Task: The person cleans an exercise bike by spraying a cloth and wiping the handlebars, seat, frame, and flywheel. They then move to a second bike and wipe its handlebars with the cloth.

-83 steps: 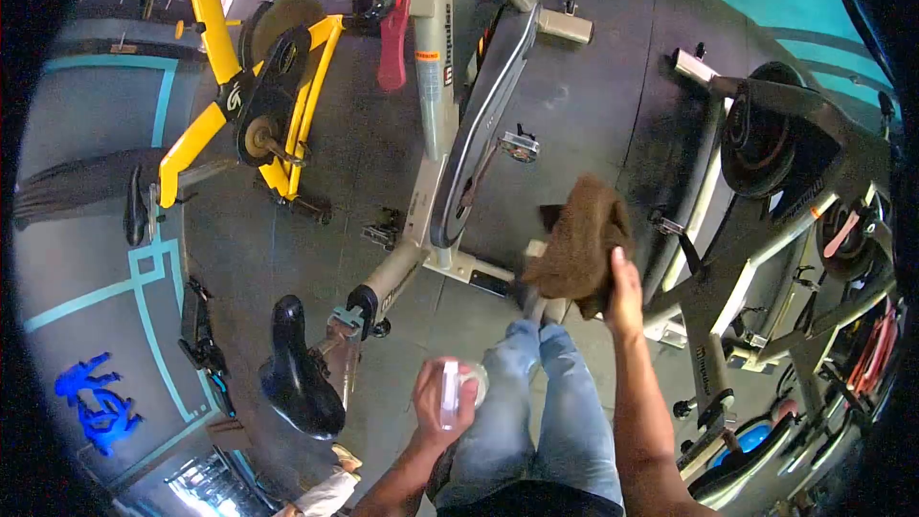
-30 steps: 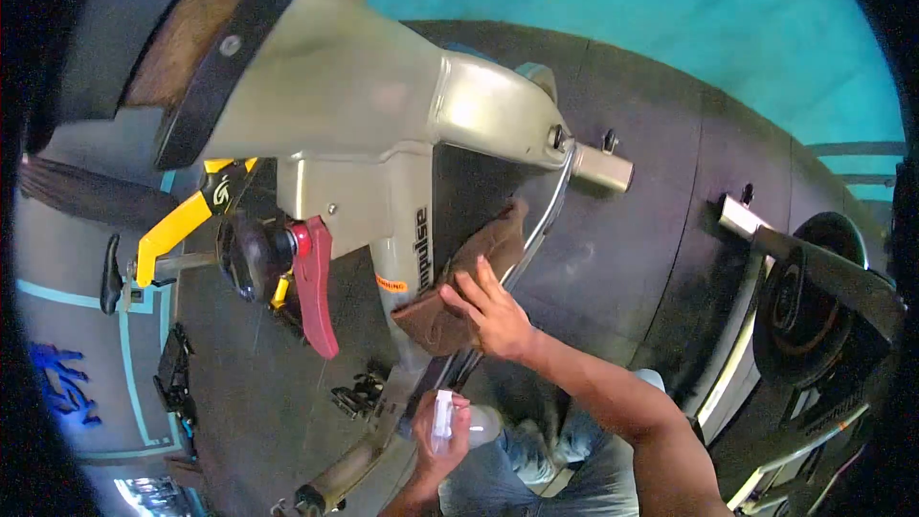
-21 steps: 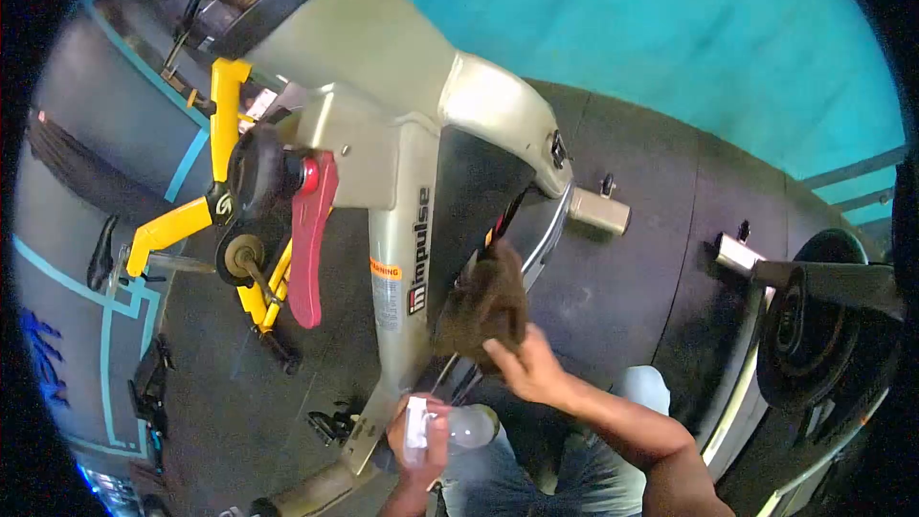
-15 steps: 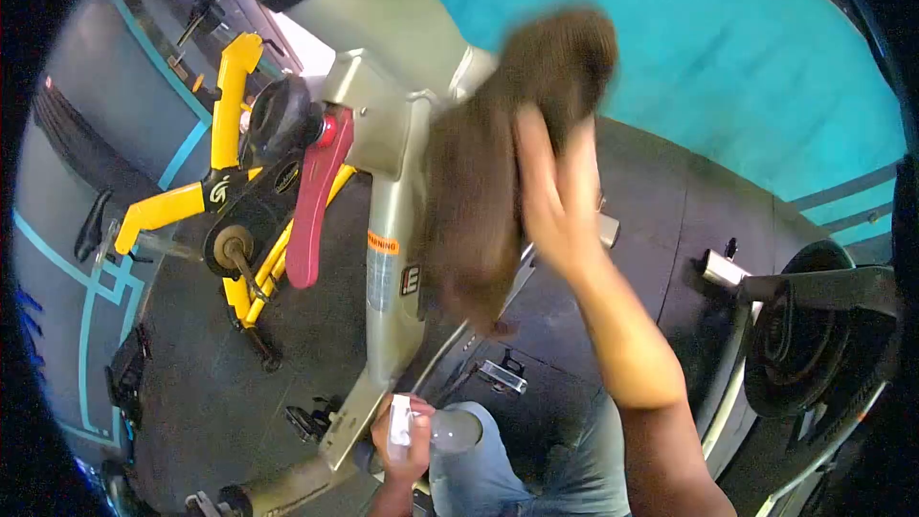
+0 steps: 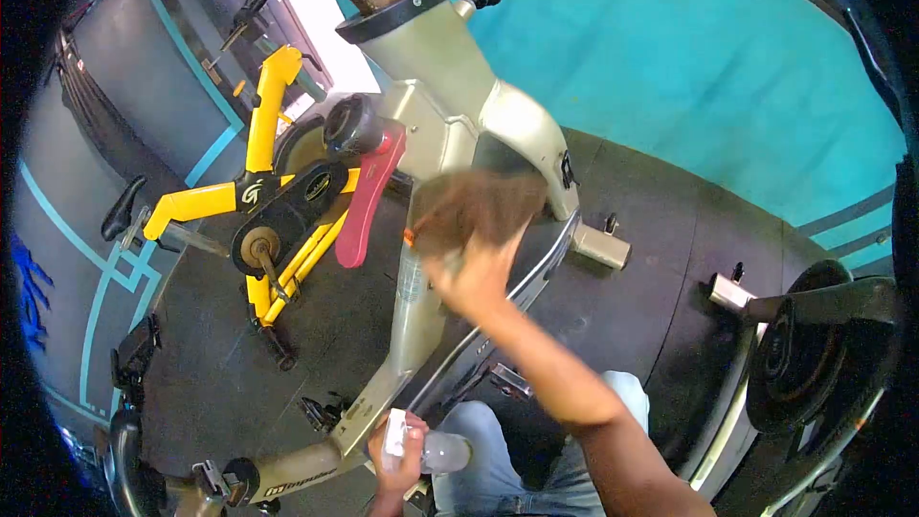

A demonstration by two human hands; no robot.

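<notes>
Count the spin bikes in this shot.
3: a grey bike in the middle under the right hand, a yellow bike to its left, a black-wheeled bike at the right edge. More may be cut off.

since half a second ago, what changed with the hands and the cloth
The right hand swung the brown cloth down from its raised spot onto the grey bike frame, where it blurs. The left hand keeps holding the spray bottle low.
</notes>
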